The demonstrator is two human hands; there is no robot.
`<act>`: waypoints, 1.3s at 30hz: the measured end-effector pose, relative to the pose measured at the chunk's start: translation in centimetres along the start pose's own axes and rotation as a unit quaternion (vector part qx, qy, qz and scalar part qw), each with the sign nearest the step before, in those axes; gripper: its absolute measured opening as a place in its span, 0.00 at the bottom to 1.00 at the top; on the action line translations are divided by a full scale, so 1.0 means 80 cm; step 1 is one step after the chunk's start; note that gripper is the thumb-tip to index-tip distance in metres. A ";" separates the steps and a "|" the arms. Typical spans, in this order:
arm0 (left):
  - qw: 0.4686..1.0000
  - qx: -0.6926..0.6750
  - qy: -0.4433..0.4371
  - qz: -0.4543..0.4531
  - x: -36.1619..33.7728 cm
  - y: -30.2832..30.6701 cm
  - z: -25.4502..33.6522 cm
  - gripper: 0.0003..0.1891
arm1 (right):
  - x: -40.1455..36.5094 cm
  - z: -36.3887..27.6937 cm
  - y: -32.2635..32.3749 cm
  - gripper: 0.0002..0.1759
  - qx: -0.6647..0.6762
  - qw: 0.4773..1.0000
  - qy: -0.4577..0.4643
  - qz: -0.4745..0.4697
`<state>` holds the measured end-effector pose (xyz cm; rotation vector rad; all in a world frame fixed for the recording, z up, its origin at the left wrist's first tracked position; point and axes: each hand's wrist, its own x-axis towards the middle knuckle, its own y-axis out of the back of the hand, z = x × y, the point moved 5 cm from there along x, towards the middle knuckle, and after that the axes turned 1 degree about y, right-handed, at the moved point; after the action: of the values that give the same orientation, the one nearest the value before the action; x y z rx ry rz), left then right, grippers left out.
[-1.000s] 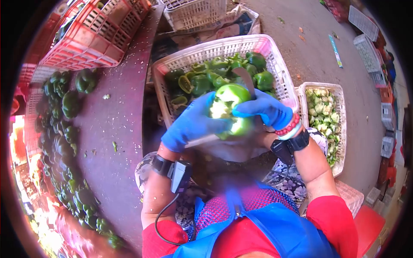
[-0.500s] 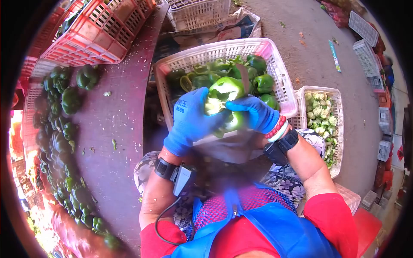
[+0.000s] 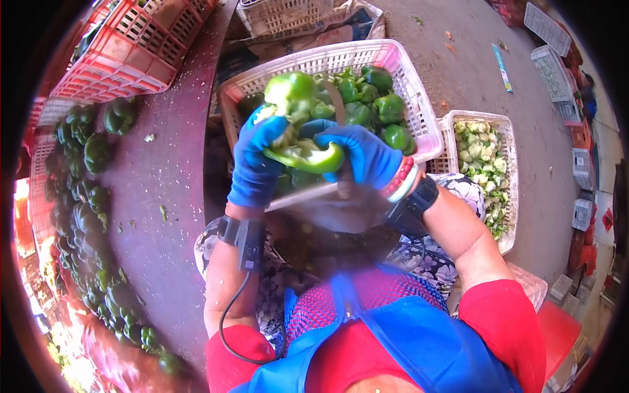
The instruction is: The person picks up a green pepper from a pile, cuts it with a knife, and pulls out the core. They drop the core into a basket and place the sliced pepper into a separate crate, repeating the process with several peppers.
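Note:
My left hand (image 3: 257, 157), in a blue glove, grips a green pepper piece (image 3: 289, 92) that shows its pale core. Gloved in blue as well, my right hand (image 3: 363, 154) is closed on a cut pepper piece (image 3: 306, 157) with a hollow inside, and a knife (image 3: 336, 105) with a dark curved blade shows at its fingers. Both hands are close together over a pinkish-white crate (image 3: 419, 92) holding several green peppers (image 3: 390, 108). How the fingers share knife and pepper is partly hidden.
At the right stands a white crate (image 3: 514, 164) of pale green pepper cores (image 3: 483, 157). A long row of whole peppers (image 3: 88, 223) lies on the reddish board (image 3: 164, 190) at the left. A red crate (image 3: 124, 52) is at the upper left, another pale crate (image 3: 285, 16) behind.
The pepper has been pulled apart into pieces. My left hand has moved left with one piece, and my right hand has shifted slightly left. The whole view has shifted a little.

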<state>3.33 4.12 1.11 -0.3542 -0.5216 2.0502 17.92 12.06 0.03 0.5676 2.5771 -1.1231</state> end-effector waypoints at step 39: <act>0.792 0.588 0.055 0.157 0.012 0.024 0.024 0.25 | 0.061 -0.058 -0.020 0.15 -0.313 0.800 0.418 0.295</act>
<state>0.55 3.68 1.82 0.2258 0.9700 2.2269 12.47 15.70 2.21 1.7942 2.7716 0.2991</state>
